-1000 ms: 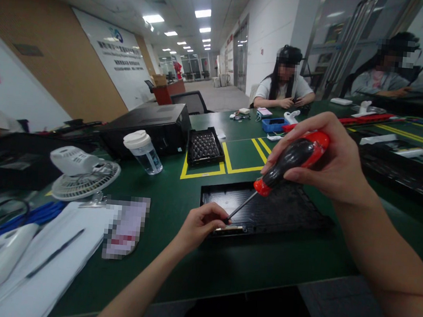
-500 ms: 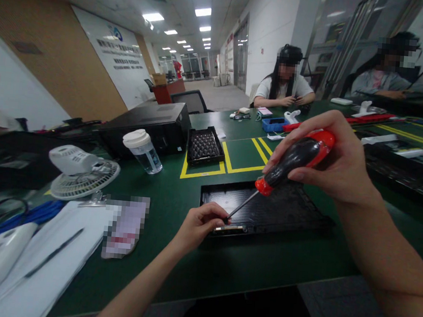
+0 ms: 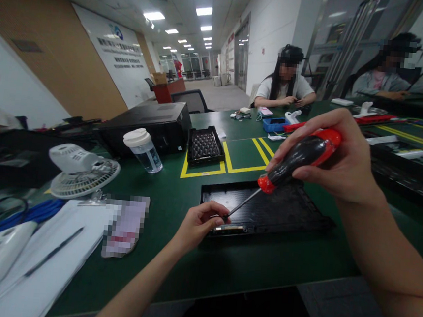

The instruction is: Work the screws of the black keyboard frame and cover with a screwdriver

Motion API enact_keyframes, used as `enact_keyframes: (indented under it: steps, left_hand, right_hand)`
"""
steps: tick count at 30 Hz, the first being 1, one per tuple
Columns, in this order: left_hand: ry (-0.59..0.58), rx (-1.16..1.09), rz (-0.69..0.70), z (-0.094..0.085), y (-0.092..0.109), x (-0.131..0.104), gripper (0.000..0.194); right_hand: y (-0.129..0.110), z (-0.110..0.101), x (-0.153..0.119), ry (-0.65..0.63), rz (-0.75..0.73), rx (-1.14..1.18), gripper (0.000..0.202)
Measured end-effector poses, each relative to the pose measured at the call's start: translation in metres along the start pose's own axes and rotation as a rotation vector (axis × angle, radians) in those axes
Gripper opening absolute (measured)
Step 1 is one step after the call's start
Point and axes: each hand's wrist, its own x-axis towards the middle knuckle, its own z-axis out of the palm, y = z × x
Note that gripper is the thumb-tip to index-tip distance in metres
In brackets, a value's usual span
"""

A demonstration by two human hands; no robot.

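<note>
My right hand [image 3: 344, 160] is wrapped around the red and black handle of a screwdriver [image 3: 296, 158], whose thin shaft slants down to the left. The tip meets the fingers of my left hand [image 3: 200, 224], pinched together at the near left edge of a black plastic panel [image 3: 277, 213]. Whatever lies between those left fingers is too small and hidden to name. A small metallic strip [image 3: 231, 229] sits along the panel's near edge, just right of my left fingertips. The panel lies on the green table with its raised rim upward.
A black tray with bumpy dark contents [image 3: 205, 145] sits inside yellow tape. Left of it stand a bottle [image 3: 143, 150], a black computer case [image 3: 155, 124], a white fan [image 3: 84, 172] and a clipboard with papers [image 3: 62, 259]. Across the table a person [image 3: 287, 81] sits by a blue box [image 3: 275, 123].
My right hand and the screwdriver handle have shifted slightly right, and the shaft leans a little more. My left hand stays at the panel's edge with its fingers pinched.
</note>
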Motion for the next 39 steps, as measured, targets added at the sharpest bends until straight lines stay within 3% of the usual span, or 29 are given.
enact_keyframes:
  steps: [6,18,28,34,39]
  left_hand:
    - [0.007,-0.060,0.002,0.001,-0.002,0.000,0.017]
    - [0.112,-0.428,-0.079,0.007,-0.009,0.001,0.027]
    - [0.228,-0.460,-0.138,0.009,-0.008,0.002,0.029]
    - [0.278,-0.452,-0.168,0.008,-0.010,0.002,0.031]
    - [0.291,-0.452,-0.163,0.009,-0.009,0.002,0.030]
  right_hand:
    - [0.000,-0.002,0.000,-0.031,-0.004,0.029,0.048]
    - [-0.002,-0.005,0.001,-0.062,-0.045,0.041,0.051]
    - [-0.007,-0.005,0.000,-0.085,-0.053,-0.028,0.052]
    - [-0.009,-0.008,-0.001,-0.176,-0.070,-0.048,0.053]
    - [-0.010,-0.006,-0.001,-0.143,-0.047,-0.079,0.056]
